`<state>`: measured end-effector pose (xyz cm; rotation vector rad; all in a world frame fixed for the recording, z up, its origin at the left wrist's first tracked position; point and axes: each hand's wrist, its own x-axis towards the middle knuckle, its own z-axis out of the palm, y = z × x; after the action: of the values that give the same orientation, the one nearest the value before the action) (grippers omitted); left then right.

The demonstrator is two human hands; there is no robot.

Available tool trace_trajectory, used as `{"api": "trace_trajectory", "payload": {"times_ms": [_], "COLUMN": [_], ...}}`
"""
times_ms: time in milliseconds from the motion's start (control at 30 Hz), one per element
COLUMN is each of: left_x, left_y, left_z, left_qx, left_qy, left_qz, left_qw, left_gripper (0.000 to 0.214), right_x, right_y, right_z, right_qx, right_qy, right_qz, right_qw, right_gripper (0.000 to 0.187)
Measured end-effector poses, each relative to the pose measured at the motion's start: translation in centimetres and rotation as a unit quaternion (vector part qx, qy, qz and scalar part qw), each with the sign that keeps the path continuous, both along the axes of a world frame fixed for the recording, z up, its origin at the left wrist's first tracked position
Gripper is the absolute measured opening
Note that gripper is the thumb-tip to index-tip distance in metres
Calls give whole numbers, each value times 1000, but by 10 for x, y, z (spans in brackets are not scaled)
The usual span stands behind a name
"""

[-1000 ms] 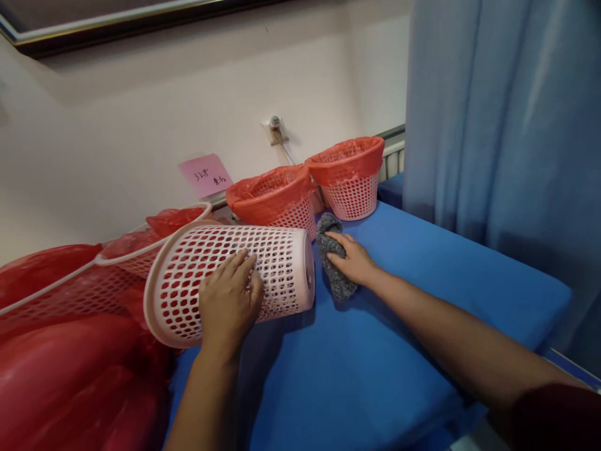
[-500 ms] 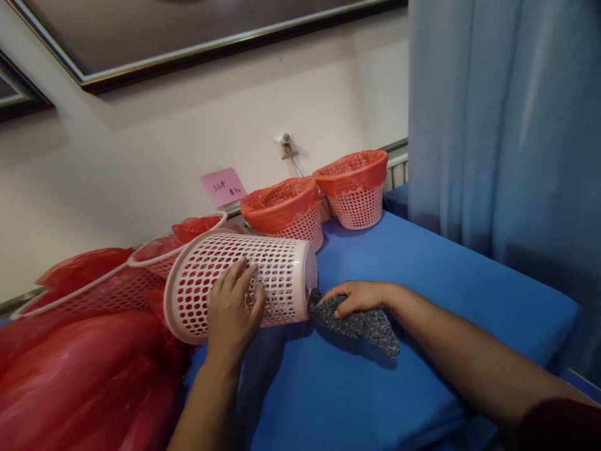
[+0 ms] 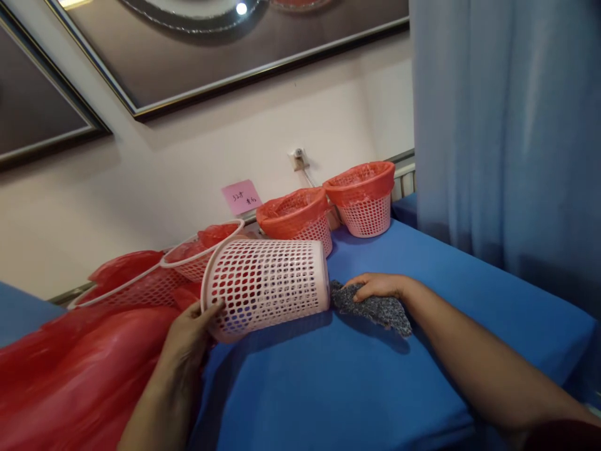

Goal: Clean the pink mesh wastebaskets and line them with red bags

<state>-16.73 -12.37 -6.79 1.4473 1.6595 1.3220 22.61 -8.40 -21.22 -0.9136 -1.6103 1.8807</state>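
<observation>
Sideways, pink basket [image 3: 272, 285], rim [image 3: 206, 277] in left grip [image 3: 190, 330], cloth [image 3: 378, 311] in right grip [image 3: 380, 285]

The person has two hands, one left hand [image 3: 190, 327] and one right hand [image 3: 375, 286]. Mesh baskets number five: one sideways basket [image 3: 267, 285], two upright baskets [image 3: 369, 217] with one red liner [image 3: 357, 193] each, and two farther baskets [image 3: 145, 292] at the left. How many bags form the red plastic heap [image 3: 98, 351] cannot be told. There is one grey cloth [image 3: 378, 313], one pink note [image 3: 241, 196], one wall socket [image 3: 298, 160] and one blue curtain [image 3: 469, 125]. Framed pictures [image 3: 263, 56] number two. Blue surfaces [image 3: 305, 382] show in three places.
</observation>
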Motion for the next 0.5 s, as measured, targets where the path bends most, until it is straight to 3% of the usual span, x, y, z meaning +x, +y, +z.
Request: {"api": "trace_trajectory", "payload": {"times_ms": [100,167,233,300,367,433,500], "left_x": [18,33,45,56,71,89,107], "left_y": [-36,-65,-91,-108,-114,-109,-98], "left_z": [5,12,19,23,21,14,2], "left_qx": [14,65,113,158,177,144,87], "left_qy": [-63,15,179,382,558,681,755], "left_qz": [18,66,84,23,-78,-155,-201], "left_qw": [998,996,974,910,807,701,618], "left_gripper": [51,50,39,27,35,42,32], "right_x": [9,12,12,10,8,7,3], "right_y": [2,2,1,0,-1,-3,-8], "right_z": [0,-1,-1,0,2,3,3], "right_qx": [-20,-11,15,64,120,185,268], "right_qy": [9,1,-18,-40,-54,-55,-45], "right_qz": [-38,-76,-117,-184,-263,-340,-393], "right_qw": [999,997,993,980,956,920,879], "right_gripper": [46,42,41,47,57,65,66]}}
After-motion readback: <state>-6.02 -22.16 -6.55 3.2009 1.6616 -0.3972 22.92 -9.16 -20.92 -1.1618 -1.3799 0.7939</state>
